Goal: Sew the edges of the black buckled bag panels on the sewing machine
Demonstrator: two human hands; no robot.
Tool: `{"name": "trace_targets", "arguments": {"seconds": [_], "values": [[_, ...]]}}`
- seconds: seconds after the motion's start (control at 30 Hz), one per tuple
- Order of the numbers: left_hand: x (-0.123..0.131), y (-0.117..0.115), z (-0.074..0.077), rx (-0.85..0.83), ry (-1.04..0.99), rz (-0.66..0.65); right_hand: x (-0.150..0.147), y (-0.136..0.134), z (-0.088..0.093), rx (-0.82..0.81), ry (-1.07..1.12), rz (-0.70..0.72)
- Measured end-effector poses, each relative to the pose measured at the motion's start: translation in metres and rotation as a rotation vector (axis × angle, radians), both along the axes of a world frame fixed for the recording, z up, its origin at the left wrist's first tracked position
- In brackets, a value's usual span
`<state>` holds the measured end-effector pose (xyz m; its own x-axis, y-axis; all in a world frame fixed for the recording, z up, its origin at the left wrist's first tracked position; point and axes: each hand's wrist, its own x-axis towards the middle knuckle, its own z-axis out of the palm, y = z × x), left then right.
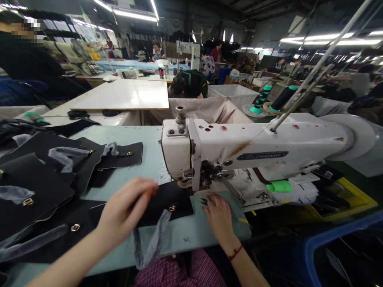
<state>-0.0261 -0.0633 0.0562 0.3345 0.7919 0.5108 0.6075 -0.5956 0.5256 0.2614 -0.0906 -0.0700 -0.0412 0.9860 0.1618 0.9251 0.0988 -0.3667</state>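
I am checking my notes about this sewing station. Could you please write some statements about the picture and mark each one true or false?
1. The left hand touches a black piece that lies under the head of the sewing machine. True.
2. The right hand is raised on top of the machine. False: it lies low on the table, beside the needle area.
3. A pile of black pieces with gold clasps lies at the left. True.
4. The thread cones behind the machine have red bases. False: the bases are green.
5. A red cord is around the right wrist. True.
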Motion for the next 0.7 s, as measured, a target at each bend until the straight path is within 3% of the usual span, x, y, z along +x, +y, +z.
{"name": "trace_targets", "arguments": {"seconds": [0.07, 0.13, 0.2, 0.27, 0.33, 0.4, 0.53, 0.63, 0.7], "values": [[0.001, -0.068, -0.046, 0.026, 0.107, -0.207, -0.015, 0.009, 0.004, 0.013, 0.200, 0.102], [0.005, -0.117, -0.107, 0.066, 0.176, -0.464, -0.029, 0.016, 0.004, -0.052, 0.455, 0.193], [0.011, -0.140, -0.160, 0.058, 0.284, -0.295, -0.038, 0.020, 0.000, -0.110, 0.664, 0.238], [0.015, -0.136, -0.189, -0.011, 0.344, 0.026, -0.043, 0.022, -0.004, -0.124, 0.795, 0.248], [0.018, -0.113, -0.190, -0.023, 0.303, 0.280, -0.046, 0.020, -0.006, -0.105, 0.862, 0.253], [0.021, -0.082, -0.172, -0.006, 0.262, 0.369, -0.049, 0.016, -0.003, -0.083, 0.879, 0.258], [0.022, -0.038, -0.132, 0.069, 0.310, 0.381, -0.058, 0.005, 0.007, -0.116, 0.885, 0.220], [0.015, -0.026, -0.123, 0.073, 0.381, 0.276, -0.062, 0.001, 0.014, -0.143, 0.860, 0.181], [0.008, -0.022, -0.120, -0.014, 0.391, 0.200, -0.063, -0.001, 0.018, -0.151, 0.811, 0.190]]}}
